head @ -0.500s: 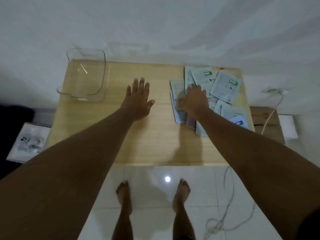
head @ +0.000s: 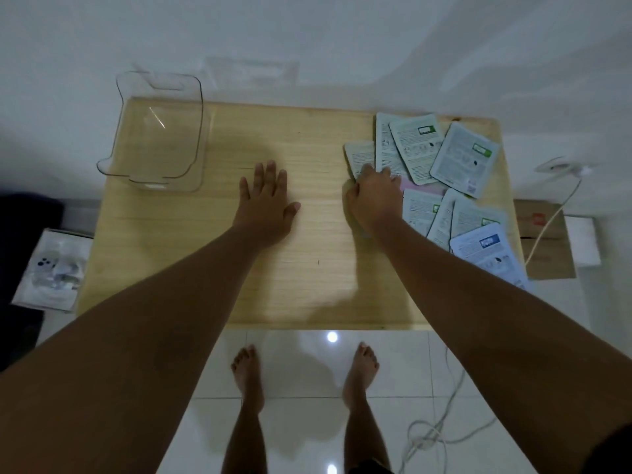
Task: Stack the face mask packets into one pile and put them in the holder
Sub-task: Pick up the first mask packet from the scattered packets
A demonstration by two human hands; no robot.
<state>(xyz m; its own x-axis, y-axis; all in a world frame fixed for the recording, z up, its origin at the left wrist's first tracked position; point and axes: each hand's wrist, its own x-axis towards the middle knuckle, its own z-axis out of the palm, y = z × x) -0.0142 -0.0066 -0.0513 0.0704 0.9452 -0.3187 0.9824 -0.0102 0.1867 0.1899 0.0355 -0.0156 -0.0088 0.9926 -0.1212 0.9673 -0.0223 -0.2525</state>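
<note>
**Right hand on the packets, holder empty at the far left**

While the left hand [head: 265,203] lies flat on the bare wood of the table [head: 307,285] with its fingers spread and gripping nothing, the right hand [head: 374,200] rests curled on the near-left edge of the scattered face mask packets [head: 444,165]. Its fingers bend down over a packet at the left of the spread; whether they pinch it or only press on it cannot be told, as the hand hides the contact. The packets lie loose and overlapping across the right end of the table, some tilted, a blue-labelled packet [head: 485,249] nearest the person and a pink packet [head: 424,186] partly covered just beside the right hand. The clear holder [head: 119,159] stands on the far left corner, well apart from the packets, with nothing inside. A white cable [head: 550,220] runs past a cardboard box [head: 547,254] to the right of the table.
</note>
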